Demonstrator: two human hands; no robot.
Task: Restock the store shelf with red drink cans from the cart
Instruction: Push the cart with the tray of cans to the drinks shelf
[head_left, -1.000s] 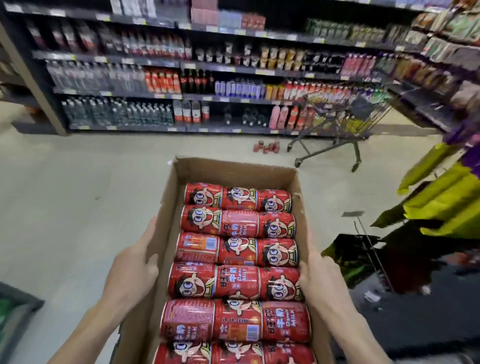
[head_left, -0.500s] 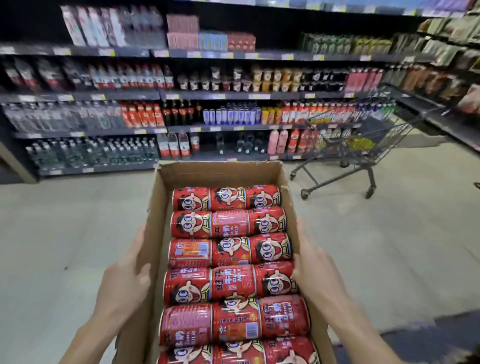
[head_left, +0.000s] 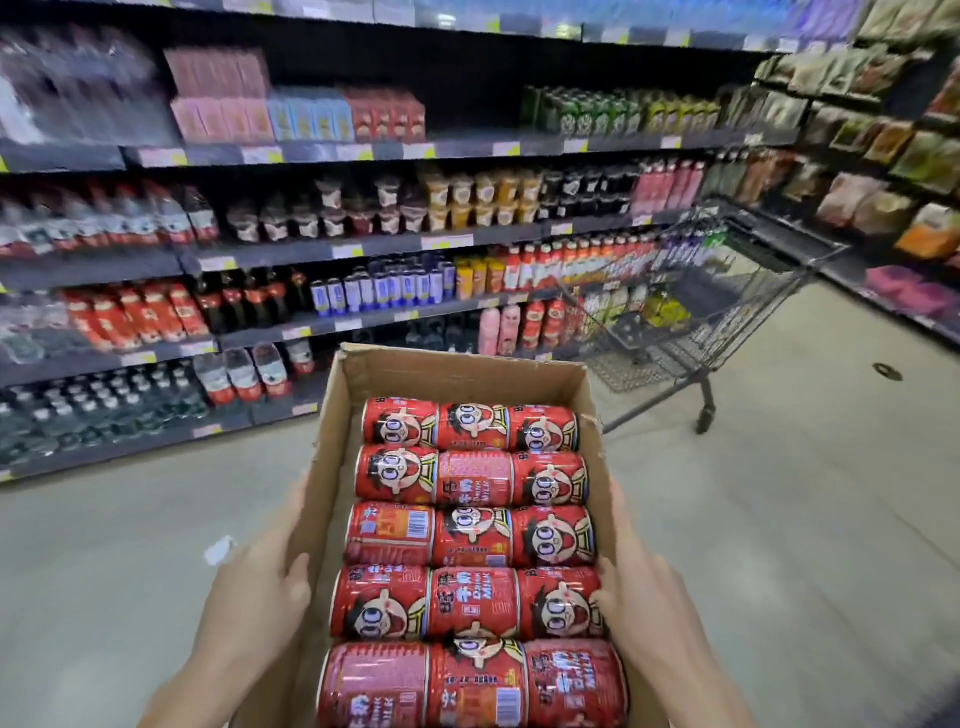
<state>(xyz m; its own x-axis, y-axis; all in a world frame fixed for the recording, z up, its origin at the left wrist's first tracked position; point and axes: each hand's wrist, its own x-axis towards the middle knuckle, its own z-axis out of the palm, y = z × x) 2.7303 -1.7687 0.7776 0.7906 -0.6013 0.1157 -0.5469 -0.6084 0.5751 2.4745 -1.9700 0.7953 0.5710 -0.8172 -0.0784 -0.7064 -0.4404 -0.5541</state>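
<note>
Cardboard box (head_left: 457, 371) of red cans (head_left: 470, 540) (lying sideways) fills lower centre, left hand (head_left: 254, 597) and right hand (head_left: 641, 605) gripping its walls; the shelf (head_left: 322, 249) stands beyond, upper frame.

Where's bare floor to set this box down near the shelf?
Bare floor lies between the box and the shelves, left of the cart. More lies right of the box, before the cart. The shelves themselves look packed.
</note>
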